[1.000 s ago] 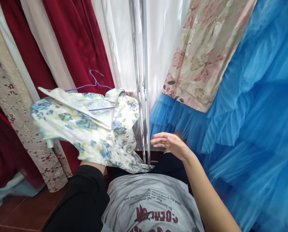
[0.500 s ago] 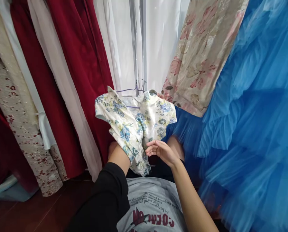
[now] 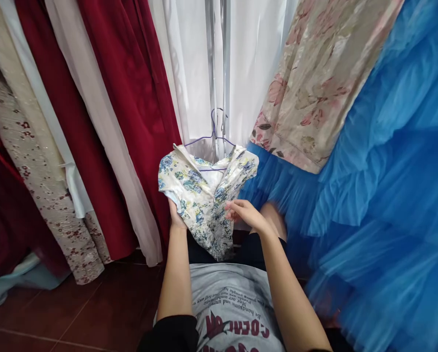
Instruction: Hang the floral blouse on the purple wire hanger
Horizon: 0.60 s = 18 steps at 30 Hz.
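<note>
A white blouse [image 3: 193,193] with blue and green flowers hangs on a purple wire hanger [image 3: 214,134] in front of me. Its open collar and cap sleeves face me, and the lower part narrows between my knees. My left hand [image 3: 176,214] grips the blouse's left side below the sleeve; its fingers are partly hidden behind the cloth. Over the right front of the blouse is my right hand [image 3: 246,213], fingers loosely bent and slightly blurred, their tips close to the fabric. Whether they touch it is unclear.
Dark red cloth [image 3: 130,98], pale garments and a flower-embroidered piece [image 3: 53,200] hang at left. White fabric [image 3: 193,73] and a metal pole [image 3: 226,58] stand behind the hanger. Beige floral cloth [image 3: 307,98] and a blue tulle dress [image 3: 395,195] fill the right. Dark red tiles [image 3: 94,313] form the floor.
My left hand has come out from inside or behind the blouse to its left edge. The blouse hangs straighter, its collar opened out. My right hand's fingers have bent more.
</note>
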Motion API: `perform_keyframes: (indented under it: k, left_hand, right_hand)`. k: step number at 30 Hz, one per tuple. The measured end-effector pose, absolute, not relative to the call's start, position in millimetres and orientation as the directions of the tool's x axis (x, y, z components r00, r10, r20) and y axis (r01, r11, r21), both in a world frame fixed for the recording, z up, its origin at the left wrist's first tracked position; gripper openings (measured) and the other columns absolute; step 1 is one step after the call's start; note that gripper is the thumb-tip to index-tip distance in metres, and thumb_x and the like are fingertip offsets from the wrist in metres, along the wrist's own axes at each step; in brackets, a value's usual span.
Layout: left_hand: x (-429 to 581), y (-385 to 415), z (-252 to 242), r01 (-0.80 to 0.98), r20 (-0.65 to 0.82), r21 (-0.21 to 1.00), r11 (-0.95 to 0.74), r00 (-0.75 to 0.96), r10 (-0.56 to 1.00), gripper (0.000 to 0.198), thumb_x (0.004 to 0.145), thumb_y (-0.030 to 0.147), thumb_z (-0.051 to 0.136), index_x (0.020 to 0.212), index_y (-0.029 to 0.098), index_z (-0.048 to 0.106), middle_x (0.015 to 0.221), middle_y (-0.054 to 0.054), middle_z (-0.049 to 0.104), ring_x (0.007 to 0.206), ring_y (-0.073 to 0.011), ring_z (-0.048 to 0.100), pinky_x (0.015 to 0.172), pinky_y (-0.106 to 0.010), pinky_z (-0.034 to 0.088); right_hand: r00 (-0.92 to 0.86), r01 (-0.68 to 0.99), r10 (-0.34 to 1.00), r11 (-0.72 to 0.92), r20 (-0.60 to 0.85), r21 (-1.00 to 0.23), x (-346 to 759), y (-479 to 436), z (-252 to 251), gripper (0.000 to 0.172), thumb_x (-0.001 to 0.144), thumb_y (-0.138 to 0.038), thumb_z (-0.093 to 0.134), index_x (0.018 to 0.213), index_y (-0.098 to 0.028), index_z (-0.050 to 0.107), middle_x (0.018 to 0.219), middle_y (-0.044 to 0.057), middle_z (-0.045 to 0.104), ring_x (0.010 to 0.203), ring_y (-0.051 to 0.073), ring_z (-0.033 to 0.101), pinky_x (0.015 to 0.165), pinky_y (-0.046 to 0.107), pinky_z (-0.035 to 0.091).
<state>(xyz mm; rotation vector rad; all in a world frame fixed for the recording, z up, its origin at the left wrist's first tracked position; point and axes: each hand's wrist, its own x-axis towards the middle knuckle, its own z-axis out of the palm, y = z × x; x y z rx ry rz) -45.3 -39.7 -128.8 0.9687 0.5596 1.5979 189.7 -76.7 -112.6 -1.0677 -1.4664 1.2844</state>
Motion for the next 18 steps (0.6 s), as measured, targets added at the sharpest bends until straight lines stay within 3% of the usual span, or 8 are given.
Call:
perform_keyframes:
  k: [2, 5, 7, 11, 14, 16, 18]
  left_hand:
    - [-47, -35, -129, -0.586, 0.241, 0.786, -0.198, -0.004, 0.970, 0.078, 0.079, 0.083, 0.059, 0.128, 0.023, 0.067, 0.127, -0.011, 0.071, 0.133, -0.0340, 0.057, 0.110, -0.048, 0.050]
    - [-42, -33, -129, -0.502, 0.143, 0.858, -0.111, 0.026, 0.989, 0.069, 0.063, 0.045, 0.091, 0.123, 0.017, 0.069, 0.118, -0.011, 0.075, 0.133, -0.0339, 0.059, 0.116, -0.047, 0.045]
    - [-37, -34, -129, -0.443, 0.140, 0.887, -0.127, -0.004, 0.990, 0.065, 0.059, 0.029, 0.092, 0.119, 0.017, 0.070, 0.115, -0.009, 0.076, 0.132, -0.0314, 0.060, 0.118, -0.044, 0.042]
    - [-30, -29, -133, -0.446, 0.156, 0.881, -0.160, -0.046, 0.987, 0.052, 0.059, 0.024, 0.089, 0.108, 0.016, 0.072, 0.112, -0.008, 0.077, 0.124, -0.0316, 0.065, 0.112, -0.045, 0.046]
    - [-31, -17, -138, -0.422, 0.217, 0.835, -0.353, -0.337, 0.916, 0.039, 0.065, 0.018, 0.084, 0.101, 0.017, 0.068, 0.107, -0.008, 0.075, 0.112, -0.0293, 0.068, 0.102, -0.041, 0.051]
    - [-32, -12, -139, -0.313, 0.243, 0.800, -0.513, -0.612, 0.752, 0.032, 0.071, 0.014, 0.076, 0.100, 0.019, 0.062, 0.107, -0.007, 0.070, 0.108, -0.0255, 0.067, 0.098, -0.037, 0.051]
    - [-31, -15, -141, -0.113, 0.303, 0.789, -0.604, -0.783, 0.543, 0.031, 0.077, 0.014, 0.069, 0.105, 0.021, 0.056, 0.112, -0.007, 0.064, 0.109, -0.0228, 0.064, 0.097, -0.033, 0.049]
  right_hand:
    - [-0.193, 0.172, 0.980, 0.093, 0.059, -0.981, 175, -56, -105, 0.031, 0.085, -0.043, 0.075, 0.071, -0.017, 0.064, 0.063, 0.005, 0.071, 0.049, 0.013, 0.058, 0.047, 0.023, 0.040]
    - [-0.154, 0.171, 0.987, 0.062, 0.036, -0.983, 150, -34, -106, 0.030, 0.087, -0.034, 0.071, 0.064, -0.019, 0.058, 0.054, 0.003, 0.067, 0.040, 0.012, 0.050, 0.041, 0.024, 0.034]
    - [-0.113, 0.110, 0.992, 0.075, 0.063, -0.991, 138, -30, -114, 0.027, 0.088, -0.031, 0.064, 0.066, -0.020, 0.056, 0.054, 0.002, 0.065, 0.040, 0.012, 0.048, 0.040, 0.023, 0.032]
    - [-0.008, -0.029, 0.988, 0.152, 0.152, -0.988, 140, -40, -129, 0.018, 0.082, -0.032, 0.062, 0.070, -0.021, 0.056, 0.058, -0.001, 0.063, 0.045, 0.012, 0.048, 0.043, 0.023, 0.032]
    - [0.076, -0.111, 0.980, 0.191, 0.183, -0.975, 157, -47, -129, 0.017, 0.074, -0.033, 0.065, 0.064, -0.021, 0.058, 0.054, -0.002, 0.056, 0.045, 0.010, 0.040, 0.043, 0.024, 0.029]
    - [0.128, -0.161, 0.976, 0.197, 0.178, -0.967, 171, -50, -126, 0.017, 0.071, -0.033, 0.063, 0.061, -0.021, 0.058, 0.050, -0.003, 0.050, 0.044, 0.009, 0.034, 0.042, 0.025, 0.025]
    - [0.152, -0.206, 0.976, 0.189, 0.159, -0.960, 181, -54, -123, 0.017, 0.071, -0.034, 0.062, 0.060, -0.021, 0.058, 0.048, -0.004, 0.047, 0.042, 0.009, 0.031, 0.041, 0.026, 0.022]
